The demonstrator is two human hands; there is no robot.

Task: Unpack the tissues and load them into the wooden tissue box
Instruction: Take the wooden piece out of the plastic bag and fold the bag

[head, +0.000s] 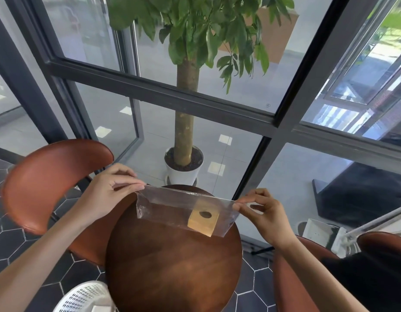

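Left hand (105,192) and right hand (264,216) pinch the thin clear plastic wrapper (172,206) taut between them; it looks limp and slippery, best held by its corners.

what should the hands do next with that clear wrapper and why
Probably drop the wrapper into the white basket. Left hand and right hand hold it stretched above the table; it looks empty, with only the wooden box showing through.
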